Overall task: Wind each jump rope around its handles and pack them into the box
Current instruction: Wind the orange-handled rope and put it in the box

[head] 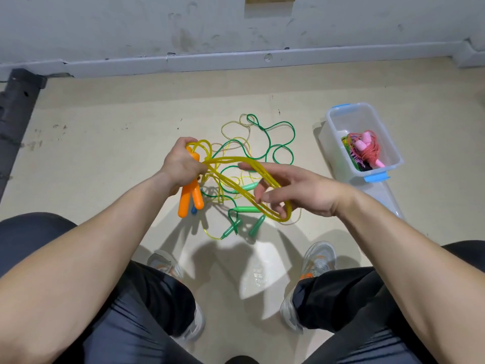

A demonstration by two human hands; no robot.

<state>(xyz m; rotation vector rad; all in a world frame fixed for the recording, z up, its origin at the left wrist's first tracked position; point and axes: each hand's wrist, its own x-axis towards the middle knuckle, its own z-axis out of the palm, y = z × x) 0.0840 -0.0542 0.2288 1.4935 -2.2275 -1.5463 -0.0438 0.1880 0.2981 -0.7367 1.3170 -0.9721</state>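
Both bare arms reach forward from the bottom corners and come close together in the middle. The left hand (181, 164) makes a tight fist around the orange handles (185, 200), with its back facing up. The right hand (296, 190) is turned sideways (palm to the left). Its pointer finger sticks out, and its other fingers curl and hook the yellow rope (223, 158).

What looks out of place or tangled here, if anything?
The loose ropes on the floor are one tangle: green cord and thin yellow cord cross each other, green handles scattered among them. Nothing looks broken; the box sits upright with a pink rope inside.
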